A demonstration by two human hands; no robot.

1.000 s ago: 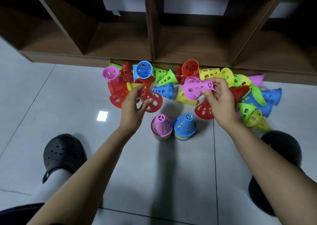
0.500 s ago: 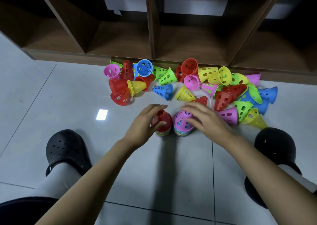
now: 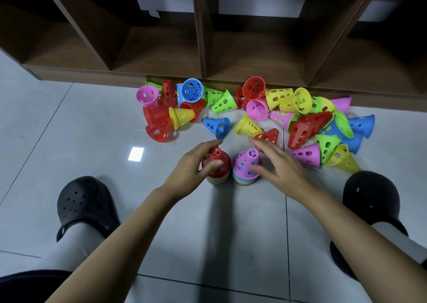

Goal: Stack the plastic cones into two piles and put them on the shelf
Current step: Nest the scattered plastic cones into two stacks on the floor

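Observation:
Two short piles of cones stand side by side on the floor. The left pile is topped by a red cone [image 3: 219, 167], the right pile by a pink cone [image 3: 245, 164]. My left hand [image 3: 193, 167] curls round the red cone, thumb on its front and fingers over its far side. My right hand [image 3: 283, 166] is beside the pink cone with fingers straight and spread, the thumb close to the cone's lower edge. Several loose cones [image 3: 300, 118] in red, yellow, green, blue and pink lie scattered behind the piles.
A brown wooden shelf [image 3: 201, 55] with open compartments runs along the back, its base right behind the loose cones. My feet in black clogs [image 3: 85, 205] [image 3: 372, 196] stand left and right on the grey tiled floor [image 3: 219, 228].
Both hands carried a cone down from the scatter: red onto the left pile, pink onto the right. My right hand has since let go and opened.

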